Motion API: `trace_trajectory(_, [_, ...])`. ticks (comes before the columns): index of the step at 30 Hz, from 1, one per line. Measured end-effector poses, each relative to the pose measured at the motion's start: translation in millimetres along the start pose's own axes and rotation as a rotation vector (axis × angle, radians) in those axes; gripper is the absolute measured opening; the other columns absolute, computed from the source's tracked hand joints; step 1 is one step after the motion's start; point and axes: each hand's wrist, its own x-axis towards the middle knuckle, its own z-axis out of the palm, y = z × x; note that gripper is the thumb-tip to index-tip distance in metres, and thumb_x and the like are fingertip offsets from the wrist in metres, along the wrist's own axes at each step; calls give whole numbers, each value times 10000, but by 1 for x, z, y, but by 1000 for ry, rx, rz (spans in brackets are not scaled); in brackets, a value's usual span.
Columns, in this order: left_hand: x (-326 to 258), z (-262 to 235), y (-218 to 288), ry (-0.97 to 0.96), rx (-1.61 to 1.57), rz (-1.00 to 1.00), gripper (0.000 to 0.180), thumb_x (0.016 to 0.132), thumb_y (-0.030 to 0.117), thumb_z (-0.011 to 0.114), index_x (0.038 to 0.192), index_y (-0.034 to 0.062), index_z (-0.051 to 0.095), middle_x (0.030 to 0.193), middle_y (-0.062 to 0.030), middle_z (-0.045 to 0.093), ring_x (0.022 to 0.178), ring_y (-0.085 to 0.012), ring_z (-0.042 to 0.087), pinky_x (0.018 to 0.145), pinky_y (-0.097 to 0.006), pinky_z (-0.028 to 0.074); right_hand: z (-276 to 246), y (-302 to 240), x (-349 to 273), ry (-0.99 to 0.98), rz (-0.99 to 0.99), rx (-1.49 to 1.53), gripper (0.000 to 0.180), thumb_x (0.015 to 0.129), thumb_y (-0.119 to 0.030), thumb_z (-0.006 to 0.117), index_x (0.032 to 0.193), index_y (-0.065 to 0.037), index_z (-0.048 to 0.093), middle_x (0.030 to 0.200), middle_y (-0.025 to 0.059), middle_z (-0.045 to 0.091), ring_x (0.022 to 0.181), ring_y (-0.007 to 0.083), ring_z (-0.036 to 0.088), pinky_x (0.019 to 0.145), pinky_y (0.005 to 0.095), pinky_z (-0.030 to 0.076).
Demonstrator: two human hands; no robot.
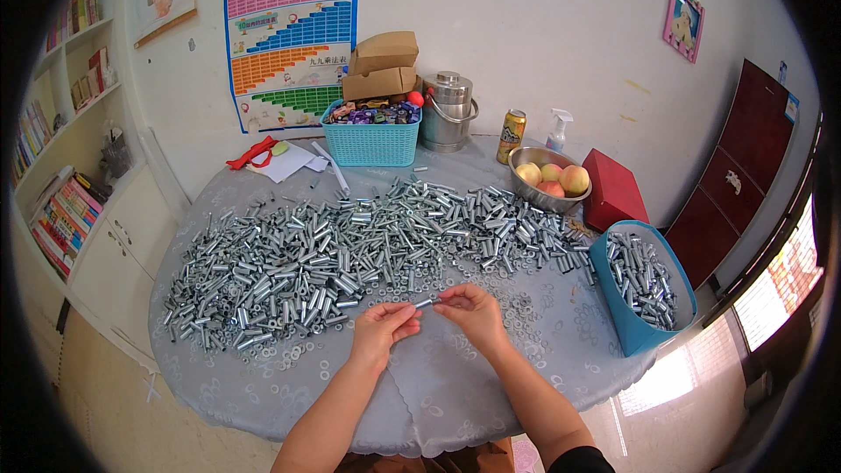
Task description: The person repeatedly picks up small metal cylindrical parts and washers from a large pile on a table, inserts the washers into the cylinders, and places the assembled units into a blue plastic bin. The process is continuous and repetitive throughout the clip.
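While pinching opposite ends in the fingertips of left hand (385,330) and right hand (471,312), holding a small metal cylinder (427,303) directly between, long axis left to right, equally near both, with heaped metal parts (350,245) beyond.

The wall poster (292,39) bears writing — the can (512,137), print

The room looked like a home. A bookshelf (95,102) lined one side, a colourful chart (292,39) hung on the wall (526,35), and fruit (551,173) sat on the cloth-covered bench (438,377)
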Motion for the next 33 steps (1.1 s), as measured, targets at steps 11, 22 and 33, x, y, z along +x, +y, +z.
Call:
trace_trajectory(11, [3, -4, -2, -7, -113, -45, 159, 809, 71, 627, 922, -34, 587, 887, -158, 636, 704, -181, 626, 680, -291, 545, -6, 4, 3, -60, -110, 35, 139, 824, 59, 508, 911, 5, 603, 1011, 78, 601, 928, 138, 567, 789, 253, 466])
trace_trajectory(22, [6, -8, 2, -122, -332, -50, 140, 868, 100, 551, 925, -24, 581, 869, -126, 621, 689, -148, 614, 627, -222, 545, -5, 16, 12, 19, -552, -1104, 231, 726, -185, 652, 937, -90, 650, 883, 85, 610, 858, 285, 535, 767, 380, 420])
trace_trajectory(33, [4, -9, 4, -139, -327, -80, 129, 868, 95, 549, 918, -18, 583, 852, -127, 626, 694, -151, 621, 611, -221, 545, -3, 2, 11, 68, -294, -801, 186, 722, -146, 691, 886, -63, 663, 876, 55, 631, 775, 192, 563, 703, 305, 441])
